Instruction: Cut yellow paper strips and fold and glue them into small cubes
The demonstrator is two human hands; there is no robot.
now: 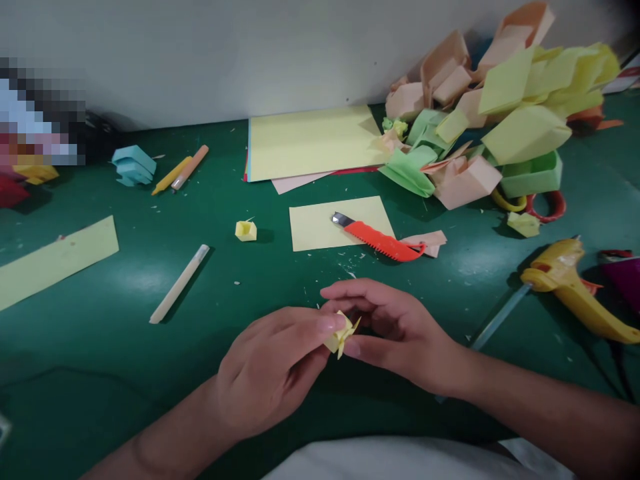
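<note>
Toward near edge of surface [225, 283]: left hand [273, 373] pinches folded yellow paper [346, 332]; right hand [405, 333], fingers loosely parted, sits against it.

The single head view is looking from the wearer's own eye level, facing forward and steeply down over the counter [270, 280]; a pale wall [225, 60] is spanning most of the top; the lens is sitting near the work, with the left hand [275, 373] and right hand [405, 340] appearing large below centre; the forearms [170, 427] are crossing the lower corners; white clothing [390, 460] is showing along the bottom edge.
</note>
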